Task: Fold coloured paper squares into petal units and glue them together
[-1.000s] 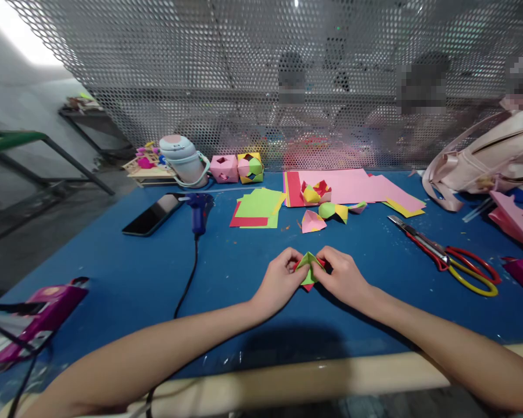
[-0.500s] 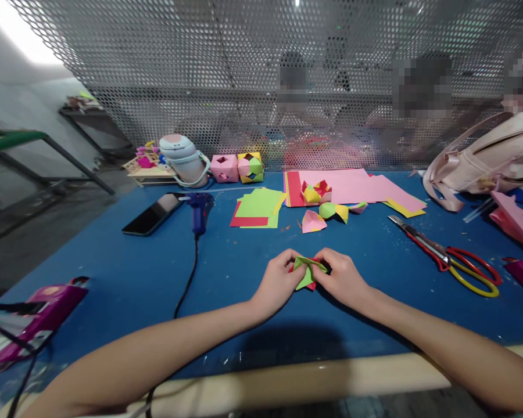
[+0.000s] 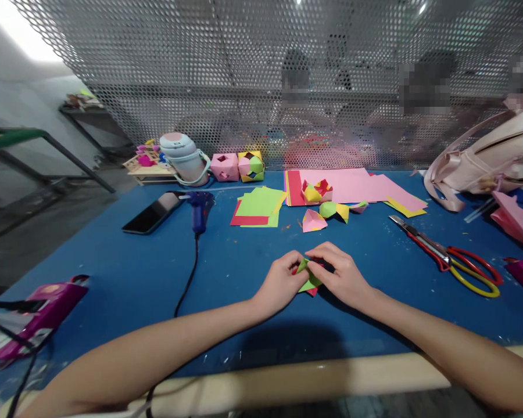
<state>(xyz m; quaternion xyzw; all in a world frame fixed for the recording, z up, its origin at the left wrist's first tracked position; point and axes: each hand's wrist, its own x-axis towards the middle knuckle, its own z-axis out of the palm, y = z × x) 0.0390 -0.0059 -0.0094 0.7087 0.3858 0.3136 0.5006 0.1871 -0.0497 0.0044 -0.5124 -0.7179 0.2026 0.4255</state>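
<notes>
Between my two hands is a small folded paper piece (image 3: 310, 284), green on the near face with red showing at its edges. My left hand (image 3: 283, 278) pinches its left side between thumb and fingers. From the right, my right hand (image 3: 337, 276) grips the upper edge, thumb and forefinger together; the fingers partly hide the paper. Just beyond lie a pink folded paper unit (image 3: 314, 221), a green and yellow folded strip (image 3: 335, 211) and a red, yellow and pink folded paper cup (image 3: 316, 192).
Green and red paper squares (image 3: 261, 206) and pink sheets (image 3: 344, 186) lie farther back. A blue glue gun (image 3: 199, 212), a phone (image 3: 152, 213) and two paper balls (image 3: 225, 167) are left; scissors (image 3: 475, 273), a box cutter (image 3: 422, 244) and a bag (image 3: 483, 157) right. Perforated metal (image 3: 244, 87) closes the back.
My right hand has shifted its grip to the paper's upper edge, its fingers lifted a little. The paper's top now bends up between the hands. My left hand stays nearly in place.
</notes>
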